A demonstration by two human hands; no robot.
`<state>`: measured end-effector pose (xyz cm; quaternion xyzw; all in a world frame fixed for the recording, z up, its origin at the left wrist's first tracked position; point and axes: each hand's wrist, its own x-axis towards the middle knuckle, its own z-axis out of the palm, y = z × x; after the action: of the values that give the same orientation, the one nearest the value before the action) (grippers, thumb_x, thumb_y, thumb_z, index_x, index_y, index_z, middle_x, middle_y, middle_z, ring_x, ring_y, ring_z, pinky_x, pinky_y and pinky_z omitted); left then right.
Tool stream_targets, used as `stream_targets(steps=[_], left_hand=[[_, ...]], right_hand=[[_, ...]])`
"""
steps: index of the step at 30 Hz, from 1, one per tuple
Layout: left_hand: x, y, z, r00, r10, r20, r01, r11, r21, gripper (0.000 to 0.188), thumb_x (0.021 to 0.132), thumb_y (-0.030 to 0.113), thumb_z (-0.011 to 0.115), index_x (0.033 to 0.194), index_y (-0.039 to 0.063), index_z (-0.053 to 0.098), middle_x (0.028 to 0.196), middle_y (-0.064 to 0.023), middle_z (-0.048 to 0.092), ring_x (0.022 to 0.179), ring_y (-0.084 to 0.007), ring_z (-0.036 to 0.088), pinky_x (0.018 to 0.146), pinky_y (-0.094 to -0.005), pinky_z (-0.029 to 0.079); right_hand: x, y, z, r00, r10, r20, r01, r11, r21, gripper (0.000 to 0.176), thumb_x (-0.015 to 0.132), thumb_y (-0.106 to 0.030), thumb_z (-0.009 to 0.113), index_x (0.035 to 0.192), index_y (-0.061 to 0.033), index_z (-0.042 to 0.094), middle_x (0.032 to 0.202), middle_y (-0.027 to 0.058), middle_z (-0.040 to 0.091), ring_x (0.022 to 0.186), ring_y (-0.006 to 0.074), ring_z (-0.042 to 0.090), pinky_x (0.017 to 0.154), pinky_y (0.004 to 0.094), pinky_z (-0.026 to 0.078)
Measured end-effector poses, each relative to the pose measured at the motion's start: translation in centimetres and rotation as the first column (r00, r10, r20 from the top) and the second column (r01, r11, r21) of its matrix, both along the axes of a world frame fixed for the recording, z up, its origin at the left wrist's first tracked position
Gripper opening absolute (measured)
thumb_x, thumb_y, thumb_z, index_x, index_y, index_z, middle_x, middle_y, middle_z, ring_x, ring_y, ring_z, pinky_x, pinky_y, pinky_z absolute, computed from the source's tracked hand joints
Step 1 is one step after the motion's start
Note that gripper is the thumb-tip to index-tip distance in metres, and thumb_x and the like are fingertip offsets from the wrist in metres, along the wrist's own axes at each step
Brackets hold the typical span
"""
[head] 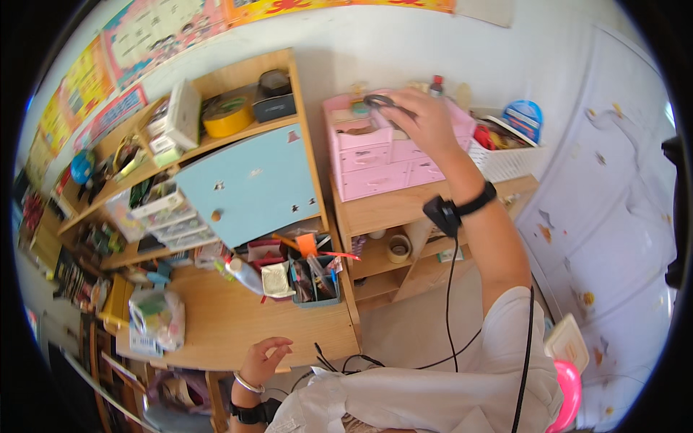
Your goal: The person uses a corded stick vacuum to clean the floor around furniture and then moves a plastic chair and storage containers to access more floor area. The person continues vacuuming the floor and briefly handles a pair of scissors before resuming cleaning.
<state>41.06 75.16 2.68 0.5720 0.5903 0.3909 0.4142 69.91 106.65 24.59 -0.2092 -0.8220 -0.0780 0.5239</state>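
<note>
My right hand (425, 116) is raised over the pink desktop organizer (373, 181), holding a dark looped object (380, 100) between thumb and fingers. Its exact kind is hard to tell, as my fingers cover part of it. The organizer has small drawers and open compartments on top, and it stands on a wooden shelf unit (373, 211). Low in the view, my left hand (265, 360) is by the front edge of the wooden desk (233, 325), fingers bent and apart, with nothing in it. A silver bangle (249, 383) circles that wrist.
A white basket (506, 162) stands right of the organizer. On the desk are a pen holder (319, 300), a bottle (243, 273) and a plastic bag (162, 319). A hutch with a blue door (254, 184) rises behind. Black cable (450, 292) hangs from my right wrist.
</note>
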Motion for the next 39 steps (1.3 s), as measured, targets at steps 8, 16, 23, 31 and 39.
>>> stream_targets(steps=[8,16,23,31,39], left_hand=[[2.3,-7.6,0.9,0.912,0.401,-0.082,-0.398,0.916,0.054,0.016,0.08,0.01,0.051,0.089,-0.001,0.059,0.076,-0.0063,0.061,0.07,-0.0118,0.056,0.064,-0.0243,0.044],[1.4,-15.3,-1.6,0.793,0.595,-0.133,-0.604,0.797,-0.033,0.022,0.08,0.018,0.05,0.093,0.003,0.059,0.074,-0.0092,0.06,0.068,-0.0172,0.057,0.062,-0.0279,0.045],[-0.8,-20.7,-4.1,0.764,0.6,-0.235,-0.639,0.755,-0.148,0.025,0.079,0.017,0.048,0.099,0.004,0.055,0.078,-0.008,0.061,0.071,-0.0169,0.058,0.063,-0.0282,0.045],[-5.9,-32.3,-5.8,0.611,0.773,-0.17,-0.79,0.584,-0.187,0.025,0.081,0.019,0.048,0.101,0.004,0.053,0.076,-0.0064,0.06,0.068,-0.0141,0.056,0.063,-0.0271,0.044],[-12.5,-52.1,-7.0,0.261,0.965,0.004,-0.956,0.259,-0.137,0.024,0.083,0.017,0.047,0.1,0.001,0.053,0.073,-0.0034,0.058,0.068,-0.0097,0.052,0.061,-0.023,0.042]], right_hand=[[-7.3,14.5,-5.2,0.887,-0.124,0.445,-0.029,0.946,0.322,0.025,0.074,-0.02,0.049,0.095,-0.012,0.059,0.09,0.006,0.058,0.081,0.0239,0.054,0.069,0.0326,0.045],[-6.5,18.6,-5.8,0.762,-0.095,0.64,0.083,0.995,0.049,0.033,0.08,-0.022,0.049,0.106,-0.0022,0.052,0.106,0.0176,0.052,0.099,0.0321,0.048,0.085,0.0333,0.037],[-8.7,10.7,-3.0,0.968,0.103,0.229,-0.006,0.922,-0.388,0.035,0.085,-0.024,0.044,0.11,-0.0009,0.048,0.107,0.0121,0.053,0.1,0.0215,0.049,0.083,0.0279,0.038],[-21.4,-16.3,-5.2,0.615,0.788,0.043,-0.65,0.537,-0.538,0.028,0.084,-0.011,0.043,0.108,0.0022,0.048,0.109,0.0094,0.05,0.094,0.0133,0.047,0.081,0.0246,0.036],[-43.4,-39.1,-8.3,0.183,0.982,0.05,-0.772,0.175,-0.611,0.029,0.081,-0.006,0.047,0.108,0.0023,0.048,0.106,0.0069,0.051,0.088,0.0107,0.045,0.08,0.023,0.035]])
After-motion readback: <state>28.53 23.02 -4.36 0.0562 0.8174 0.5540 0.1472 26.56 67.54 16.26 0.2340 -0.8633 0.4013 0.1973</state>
